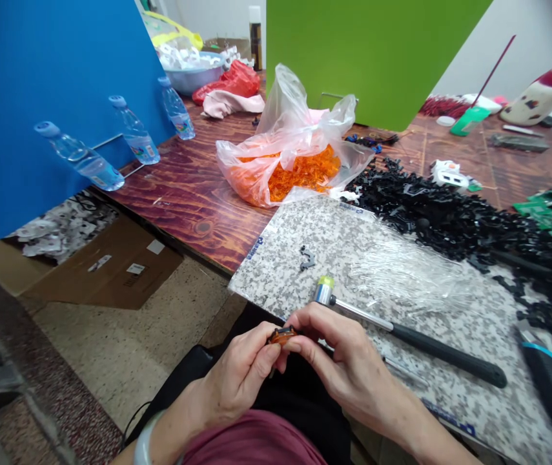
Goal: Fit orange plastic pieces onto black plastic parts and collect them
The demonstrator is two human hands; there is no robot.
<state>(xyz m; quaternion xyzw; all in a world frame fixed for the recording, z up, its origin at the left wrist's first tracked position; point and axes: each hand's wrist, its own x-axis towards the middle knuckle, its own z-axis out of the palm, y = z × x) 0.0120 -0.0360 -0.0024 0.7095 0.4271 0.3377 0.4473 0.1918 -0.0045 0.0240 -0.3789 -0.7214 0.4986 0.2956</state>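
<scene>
Workbench, stained wood [193,213]: speckled stone-pattern slab [276,271], clear bag of orange plastic bits [295,171], heap of black plastic parts [450,219]. On slab: black-grip mallet [440,345], small grey part [307,258]. L hand [237,378], R hand [346,368]: fingertips [266,347] of both pinch small orange piece [281,336] between them, above lap; its shape prob. irregular, partly hidden.

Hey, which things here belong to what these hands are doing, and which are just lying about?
Seems to belong:
left hand and right hand, pinching an orange plastic piece
small hammer
dark plastic part
bag of orange pieces
heap of black plastic pieces

Just lying about:
water bottles
red plastic bag
pink cloth
</scene>
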